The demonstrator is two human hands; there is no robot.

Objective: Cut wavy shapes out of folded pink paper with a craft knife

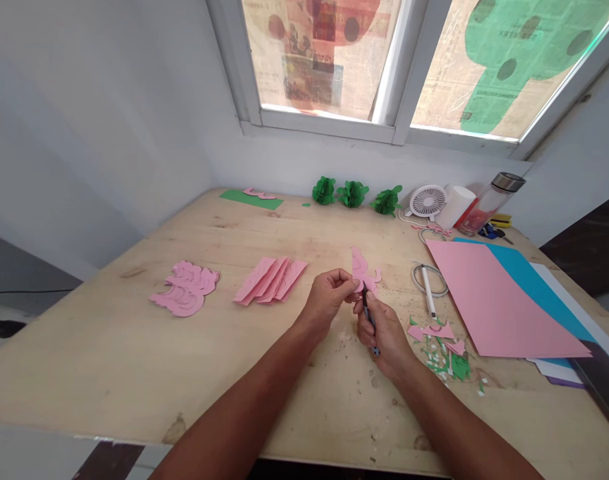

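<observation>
Pink cutout (358, 261) sits pinched between thumb and fingers of the left hand (331, 293), just ahead of the right hand (385, 331), which is closed around a dark tool (369, 319), perhaps scissors; small, steady bites, with the left fingertips clear of the tip, would suit its curves. Scraps (438, 331) and a pen (428, 291) lie right of the right hand, folded paper (292, 280) left of the left, none standing in the way.

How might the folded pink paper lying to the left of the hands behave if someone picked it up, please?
The folded pink paper would probably feel very light, as it looks like thin sheet. Its raised, zigzag folds suggest it may flex or fan open. It seems unlikely to roll, given its flat panels and sharp creases.
</observation>
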